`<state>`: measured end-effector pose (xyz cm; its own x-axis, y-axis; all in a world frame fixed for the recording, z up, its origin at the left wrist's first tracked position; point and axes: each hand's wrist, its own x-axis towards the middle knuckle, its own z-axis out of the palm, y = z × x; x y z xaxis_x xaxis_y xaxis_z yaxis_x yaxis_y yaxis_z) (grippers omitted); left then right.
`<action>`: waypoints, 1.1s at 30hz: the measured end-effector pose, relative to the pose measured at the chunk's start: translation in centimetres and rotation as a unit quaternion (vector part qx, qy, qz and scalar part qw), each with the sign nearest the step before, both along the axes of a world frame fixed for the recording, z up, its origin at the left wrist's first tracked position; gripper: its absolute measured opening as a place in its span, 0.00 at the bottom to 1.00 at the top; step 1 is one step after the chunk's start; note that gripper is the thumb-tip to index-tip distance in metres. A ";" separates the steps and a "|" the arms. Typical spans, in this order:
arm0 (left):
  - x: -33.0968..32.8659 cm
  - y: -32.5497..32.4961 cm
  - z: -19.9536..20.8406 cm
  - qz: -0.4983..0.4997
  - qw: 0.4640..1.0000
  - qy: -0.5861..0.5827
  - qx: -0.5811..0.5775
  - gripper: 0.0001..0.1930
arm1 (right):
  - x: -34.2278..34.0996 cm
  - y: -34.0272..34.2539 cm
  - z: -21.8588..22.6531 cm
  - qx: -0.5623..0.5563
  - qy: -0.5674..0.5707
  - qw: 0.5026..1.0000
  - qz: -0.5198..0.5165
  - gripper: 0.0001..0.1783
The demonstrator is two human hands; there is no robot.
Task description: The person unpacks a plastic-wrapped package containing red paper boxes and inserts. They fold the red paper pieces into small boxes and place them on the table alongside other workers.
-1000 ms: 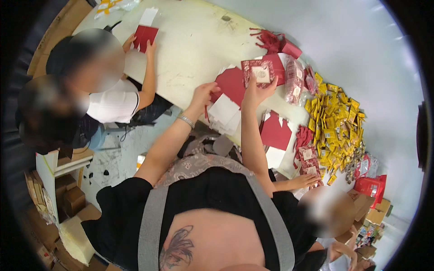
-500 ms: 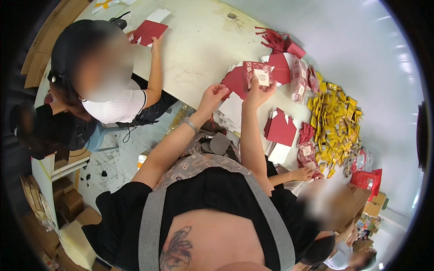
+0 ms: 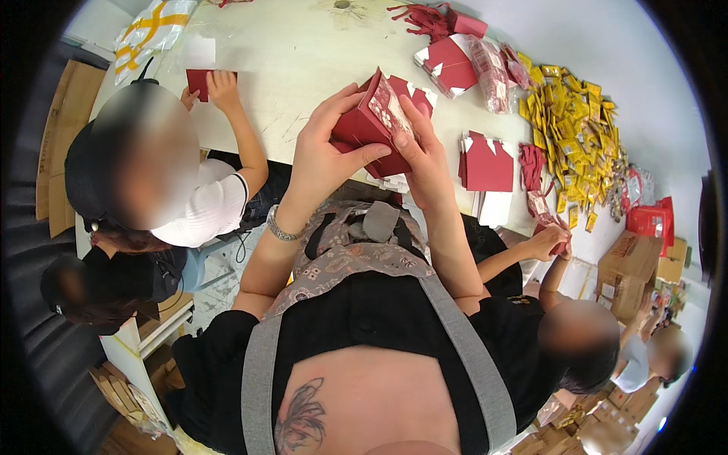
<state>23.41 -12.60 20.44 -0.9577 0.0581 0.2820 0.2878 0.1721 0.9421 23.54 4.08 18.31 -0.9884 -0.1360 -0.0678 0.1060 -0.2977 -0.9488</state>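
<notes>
Raised over the table's near edge, a dark red card box (image 3: pixel 356 125), partly folded into shape, is held between both my hands. My left hand (image 3: pixel 317 155) grips its left side, thumb across the front. Fingers and thumb of my right hand (image 3: pixel 429 163) close on a red packet with a pale floral pattern (image 3: pixel 391 114). This packet lies against the box's right side; whether it is inside the box, I cannot tell. Behind my right hand, more red card pieces with white edges (image 3: pixel 413 91) are partly hidden.
Flat red cards lie stacked at right (image 3: pixel 487 167) and farther back (image 3: pixel 453 64). Beside them are a clear bag of patterned packets (image 3: pixel 489 76), red cords (image 3: pixel 425 21) and a heap of yellow packets (image 3: pixel 572 140). Co-workers' hands work at left (image 3: pixel 221 91) and right (image 3: pixel 547 244).
My left hand has taken up a red card, now shaped as a box. My right hand has brought the patterned packet against it. The left co-worker's card has been folded smaller.
</notes>
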 end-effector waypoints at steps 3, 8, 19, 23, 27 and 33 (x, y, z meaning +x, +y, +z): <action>0.5 0.1 0.7 0.016 0.998 0.043 -0.035 0.34 | 0.5 0.6 1.5 0.100 0.054 0.993 0.028 0.41; 1.2 -0.1 1.9 0.023 0.997 0.062 -0.045 0.32 | 0.7 1.2 1.4 0.095 0.100 0.987 0.081 0.41; 2.0 -0.5 3.5 0.006 0.987 0.121 -0.106 0.26 | 1.8 0.7 2.3 0.028 0.107 0.985 0.130 0.27; 1.6 -0.6 3.4 -0.010 0.980 0.133 -0.146 0.26 | 1.6 1.1 1.9 0.020 0.081 0.989 0.122 0.26; 1.6 -0.6 -0.7 -0.043 0.986 -0.059 0.151 0.26 | 1.4 0.6 0.2 0.239 0.270 0.932 -0.027 0.27; 1.9 -2.9 -7.6 -0.046 0.949 -0.291 0.115 0.16 | 3.4 0.6 -3.8 0.224 0.173 0.957 -0.060 0.22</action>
<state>25.29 -15.50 12.84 -0.9492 0.1491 -0.2771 -0.2882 -0.0582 0.9558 26.92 4.63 14.53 -0.9689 -0.0533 0.2416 -0.2471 0.1567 -0.9562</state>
